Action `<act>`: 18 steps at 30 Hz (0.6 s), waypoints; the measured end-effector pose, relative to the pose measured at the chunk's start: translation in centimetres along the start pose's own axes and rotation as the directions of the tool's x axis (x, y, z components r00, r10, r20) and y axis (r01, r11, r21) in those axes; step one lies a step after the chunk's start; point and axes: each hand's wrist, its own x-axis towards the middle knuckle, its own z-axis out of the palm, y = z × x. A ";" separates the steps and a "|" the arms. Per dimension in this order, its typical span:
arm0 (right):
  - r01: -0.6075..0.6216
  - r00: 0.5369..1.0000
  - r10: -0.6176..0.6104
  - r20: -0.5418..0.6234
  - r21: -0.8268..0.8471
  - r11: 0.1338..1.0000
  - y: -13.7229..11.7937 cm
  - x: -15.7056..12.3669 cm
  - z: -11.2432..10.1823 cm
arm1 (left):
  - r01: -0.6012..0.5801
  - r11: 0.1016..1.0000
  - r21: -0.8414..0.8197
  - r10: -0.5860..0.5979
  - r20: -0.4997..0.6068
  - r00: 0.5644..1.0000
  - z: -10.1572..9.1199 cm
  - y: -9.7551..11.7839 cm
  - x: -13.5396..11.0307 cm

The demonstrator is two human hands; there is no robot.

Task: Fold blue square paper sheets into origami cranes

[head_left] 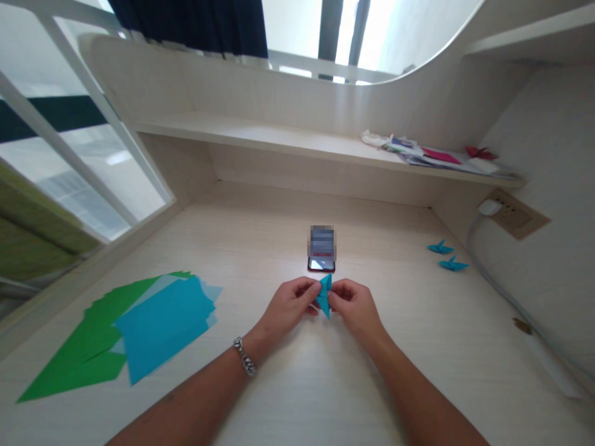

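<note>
Folded blue paper [324, 296]: it is standing with its points up and down between the two hands, near the middle of the surface [279, 396]; I am not managing to tell whether its lower tip is touching the wood.
Left hand [294, 300]: it is pinching the paper's left edge, thumb laid along the near side, the other fingers curling behind.
Right hand [353, 300]: it is gripping the opposite edge between thumb and fingers.
Bracelet [244, 357]: a silver chain is circling the left wrist.
Phone [321, 265]: it is lying just beyond the hands, its screen facing up and partly blurred.
Blue sheets [165, 328]: they are lying in a loose, fanned pile, well off to the left.
Green sheets [69, 359]: they are spreading out under and beside the blue ones.
Two small blue folded figures [453, 265]: they are sitting near each other on the far right, close to the wall.
Cable [493, 282]: it is running from a white plug [489, 207] in the wall socket [523, 218] along the right edge.
Shelf [279, 137]: it is carrying papers [440, 156] and a red piece [481, 152] at its right end.
</note>
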 end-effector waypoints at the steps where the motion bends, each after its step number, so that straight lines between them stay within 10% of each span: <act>1: 0.011 1.000 -0.012 -0.021 -0.043 0.999 0.1 0.0 0.1 | -0.008 1.000 0.010 0.008 -0.008 1.000 0.2 0.1 -0.1; 8: 0.081 0.983 -0.123 -0.137 -0.281 0.956 -0.5 -0.4 0.3 | -0.100 0.994 0.035 0.099 0.041 0.994 1.2 0.8 -0.6; 18: 0.261 0.953 -0.297 -0.064 -0.330 0.907 -0.5 -0.6 0.5 | -0.060 0.993 0.100 0.075 -0.160 0.984 0.8 -0.3 -0.1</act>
